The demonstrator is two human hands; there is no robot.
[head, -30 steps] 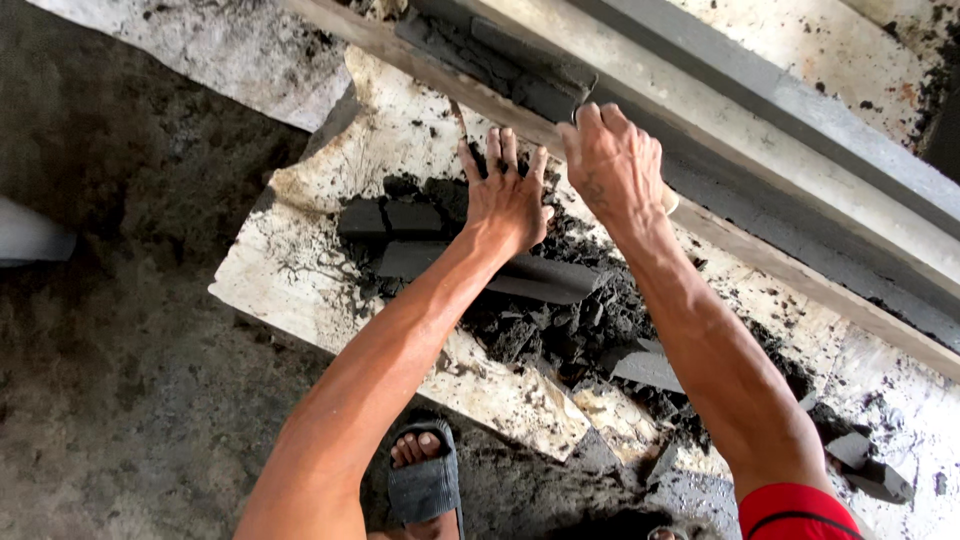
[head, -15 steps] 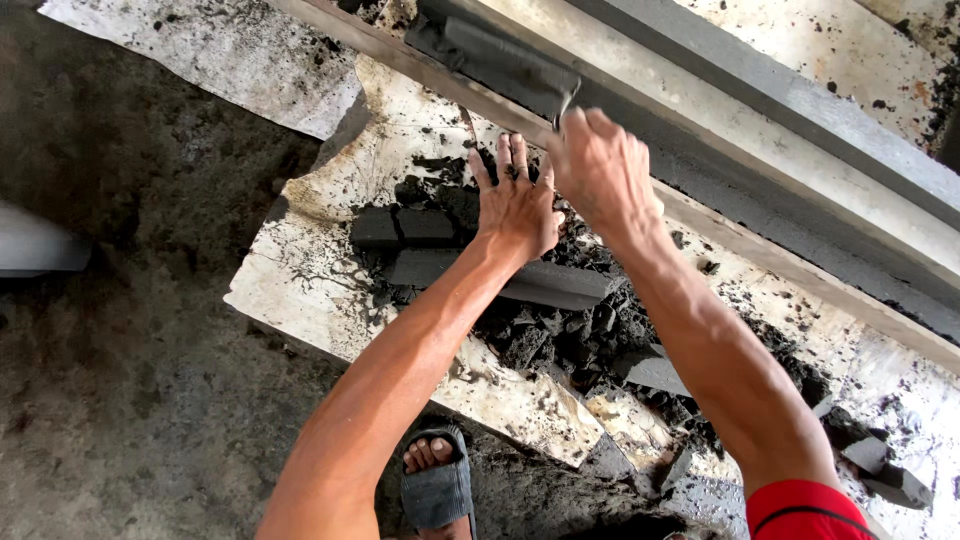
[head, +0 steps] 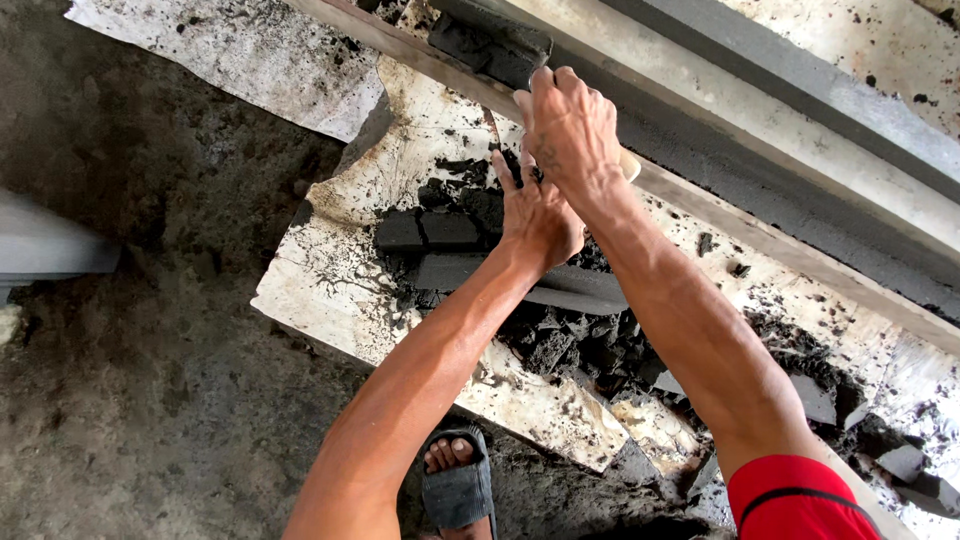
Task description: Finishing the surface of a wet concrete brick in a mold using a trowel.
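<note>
1. The right hand [head: 572, 125] is closed around a wooden-handled tool [head: 628, 165] held against a long dark moulded bar [head: 490, 40] that lies along the wooden rail [head: 780, 245] at the far edge of the worktop [head: 320, 290].
2. The left hand [head: 538, 215] is spread wide, fingers up beside the right wrist, holding nothing; its palm hovers over the dark blocks [head: 430, 230].
3. Done so far, by the look of it: several cut blocks and a heap of dark crumbs [head: 590, 350] lie mid-worktop. Left: the long bar on the rail looks uncut along most of its length.
4. Room: the near-left corner of the worktop is bare pale sheet; to the right, rubble crowds the near edge. A sandalled foot [head: 458, 485] stands below that edge.
</note>
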